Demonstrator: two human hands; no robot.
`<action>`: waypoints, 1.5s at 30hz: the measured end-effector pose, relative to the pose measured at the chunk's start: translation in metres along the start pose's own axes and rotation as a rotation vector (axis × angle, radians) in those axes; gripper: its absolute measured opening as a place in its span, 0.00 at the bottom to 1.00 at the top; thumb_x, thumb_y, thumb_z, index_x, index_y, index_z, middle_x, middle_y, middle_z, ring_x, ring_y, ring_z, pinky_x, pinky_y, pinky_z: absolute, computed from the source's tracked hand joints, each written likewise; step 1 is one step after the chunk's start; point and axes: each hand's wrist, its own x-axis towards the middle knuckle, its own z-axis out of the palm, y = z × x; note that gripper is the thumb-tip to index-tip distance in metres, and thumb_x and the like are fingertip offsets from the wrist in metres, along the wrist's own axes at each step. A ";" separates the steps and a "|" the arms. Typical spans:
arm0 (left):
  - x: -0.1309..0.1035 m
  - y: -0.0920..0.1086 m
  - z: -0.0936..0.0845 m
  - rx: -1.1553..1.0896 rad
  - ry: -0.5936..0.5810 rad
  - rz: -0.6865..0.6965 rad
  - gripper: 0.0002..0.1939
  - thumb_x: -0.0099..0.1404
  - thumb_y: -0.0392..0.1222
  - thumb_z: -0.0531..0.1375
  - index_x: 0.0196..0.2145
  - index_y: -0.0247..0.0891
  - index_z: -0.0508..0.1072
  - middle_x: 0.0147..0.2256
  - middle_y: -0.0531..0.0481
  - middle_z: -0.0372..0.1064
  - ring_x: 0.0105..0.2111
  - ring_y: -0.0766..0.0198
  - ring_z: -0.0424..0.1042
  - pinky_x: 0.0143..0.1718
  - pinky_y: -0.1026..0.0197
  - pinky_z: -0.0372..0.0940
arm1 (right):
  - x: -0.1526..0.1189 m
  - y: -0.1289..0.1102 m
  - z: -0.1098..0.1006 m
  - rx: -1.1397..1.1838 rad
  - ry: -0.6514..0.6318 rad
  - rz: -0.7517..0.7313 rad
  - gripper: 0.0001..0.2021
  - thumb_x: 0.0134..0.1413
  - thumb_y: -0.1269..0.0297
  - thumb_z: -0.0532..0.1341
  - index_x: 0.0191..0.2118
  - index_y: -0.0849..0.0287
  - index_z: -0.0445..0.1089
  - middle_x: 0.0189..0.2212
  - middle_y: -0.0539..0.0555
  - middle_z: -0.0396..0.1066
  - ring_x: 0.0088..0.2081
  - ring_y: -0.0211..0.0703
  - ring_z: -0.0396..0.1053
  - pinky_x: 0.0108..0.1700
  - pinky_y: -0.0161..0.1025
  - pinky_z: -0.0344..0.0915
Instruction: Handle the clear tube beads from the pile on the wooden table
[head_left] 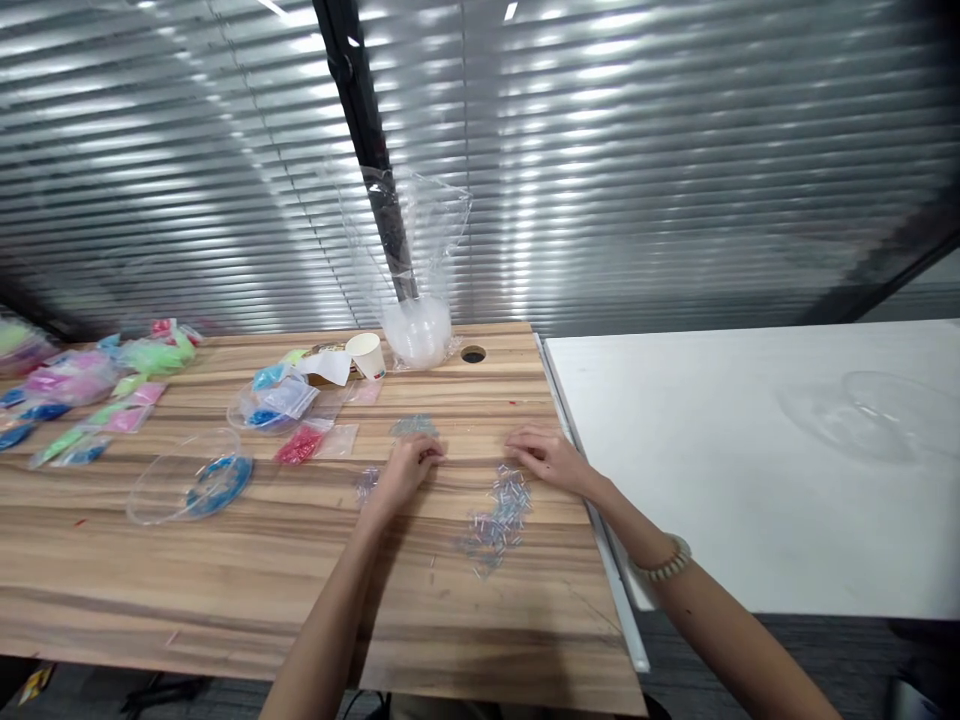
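Around our hands we see plenty of clutter to the left: bagged beads [75,380] at the far corner, a clear dish holding sachets [289,400], a packet of red beads [300,443] and, nearer, a clear tray [161,487] with blue strands [220,485] at its side. A white paper cup [366,356] and a clear plastic bag with a rounded white base [418,330] stand along the back, before slatted blinds [637,180].

Our left hand [409,468] sits between a lilac bead patch [367,484] and the main pile of tube beads [504,515]; a greyish patch [414,426] lies just beyond it. Our right hand [549,458] is just above that main pile, near the table's right edge, where a pale metal strip [592,500] and a white table [712,450] adjoin. The hands are apart, fingers curled; we cannot tell whether either pinches a bead.

Wood grain shows between the main pile and the near edge. The beads are thin, glassy, short tubes; the wooden table [300,590] is smooth and streaked brown.
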 end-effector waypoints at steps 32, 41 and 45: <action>-0.003 0.013 -0.014 0.207 0.382 -0.119 0.06 0.64 0.32 0.58 0.35 0.35 0.76 0.36 0.44 0.72 0.41 0.55 0.68 0.44 0.55 0.59 | 0.086 -0.055 0.062 0.183 -0.478 -0.003 0.05 0.51 0.69 0.60 0.28 0.60 0.73 0.27 0.50 0.73 0.27 0.36 0.67 0.31 0.32 0.62; -0.002 -0.010 -0.024 -0.030 0.539 -0.270 0.07 0.62 0.35 0.57 0.34 0.33 0.76 0.32 0.46 0.75 0.31 0.61 0.73 0.35 0.62 0.66 | 0.105 -0.077 0.068 0.239 -0.404 0.052 0.10 0.52 0.59 0.61 0.30 0.60 0.75 0.25 0.50 0.73 0.29 0.39 0.68 0.33 0.34 0.63; 0.000 -0.004 -0.018 -0.085 0.513 -0.231 0.07 0.62 0.36 0.58 0.33 0.34 0.77 0.32 0.47 0.75 0.31 0.61 0.73 0.35 0.61 0.67 | 0.075 -0.042 0.007 0.204 -0.311 0.228 0.12 0.53 0.56 0.60 0.34 0.59 0.76 0.32 0.54 0.75 0.33 0.41 0.70 0.34 0.36 0.64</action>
